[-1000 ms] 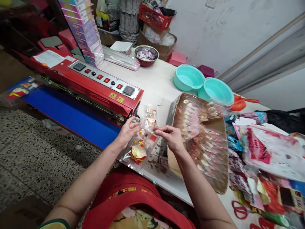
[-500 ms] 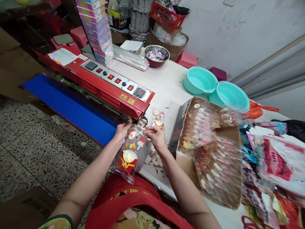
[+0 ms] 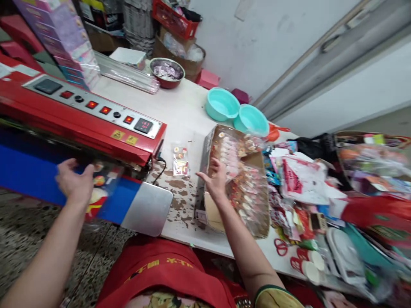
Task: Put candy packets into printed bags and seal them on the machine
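On the blue conveyor belt of the red sealing machine, a clear plastic packet with egg and fries-cup shapes runs along the machine's front, a little blurred. My left hand is over the belt at the packet's left side, thumb and fingers apart; whether it still touches the packet is hard to see. My right hand, fingers spread and holding nothing, reaches over the near left part of a cardboard box. Rows of similar filled packets stand in that box.
A bare metal plate extends from the belt's end. One more packet lies on the white table. Behind the box are two turquoise basins. Red scissors and piled packaging lie to the right.
My left hand and the packet have moved left from the metal plate onto the belt. My right hand has let go of the packet's top edge and moved to the box. The view has turned right.
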{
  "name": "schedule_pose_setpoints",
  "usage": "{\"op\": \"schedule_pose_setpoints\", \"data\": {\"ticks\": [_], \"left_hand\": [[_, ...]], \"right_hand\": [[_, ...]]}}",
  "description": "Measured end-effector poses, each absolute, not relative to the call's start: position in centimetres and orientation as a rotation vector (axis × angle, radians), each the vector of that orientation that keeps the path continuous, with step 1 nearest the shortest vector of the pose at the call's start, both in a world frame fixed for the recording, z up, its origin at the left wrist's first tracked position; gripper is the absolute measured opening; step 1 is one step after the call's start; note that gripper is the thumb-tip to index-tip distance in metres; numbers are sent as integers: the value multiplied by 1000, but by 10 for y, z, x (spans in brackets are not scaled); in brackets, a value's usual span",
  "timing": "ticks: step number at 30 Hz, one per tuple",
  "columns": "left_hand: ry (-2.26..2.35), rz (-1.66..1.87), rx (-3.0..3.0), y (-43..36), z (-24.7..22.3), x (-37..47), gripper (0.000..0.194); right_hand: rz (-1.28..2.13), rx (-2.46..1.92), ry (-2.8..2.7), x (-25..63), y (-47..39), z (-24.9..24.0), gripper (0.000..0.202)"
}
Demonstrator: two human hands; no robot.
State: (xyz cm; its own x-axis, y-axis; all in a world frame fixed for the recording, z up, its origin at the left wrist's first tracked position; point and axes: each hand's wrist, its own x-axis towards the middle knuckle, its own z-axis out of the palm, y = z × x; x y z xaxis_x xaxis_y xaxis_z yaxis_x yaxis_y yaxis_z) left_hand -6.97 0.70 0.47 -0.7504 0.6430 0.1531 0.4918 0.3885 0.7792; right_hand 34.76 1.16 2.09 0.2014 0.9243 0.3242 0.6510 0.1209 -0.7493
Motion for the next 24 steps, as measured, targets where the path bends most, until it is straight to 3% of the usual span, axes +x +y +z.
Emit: {"op": "schedule_pose_setpoints", "data": {"ticks": [3,7,10,14,18,21,24], "left_hand": [[2553,1363,1378,-1,1,-55,61],[2180,1344,1733,-22,7,10,35],[1994,1247,1722,-34,14,60,25],[1659,1189,1599,-36,40,108,22],[1299,1167,1339,-22,92,145,40],[973,1146,1030,-9,123,159,55],[950,1085,763,-3,122,156,38]], "right_hand": [[32,-1885,-1689,465,15,29,72],[116,-2028,-1968,534,24,37,33],[340,-1776,-1976,520,19,63,31],[528,-1513,-1773,472,-4,137,19],[530,-1368,-1659,426,-21,197,9],[761,-1293,-1631,393,-22,198,8],[1026,-1312,-1569,361,-18,165,12]]}}
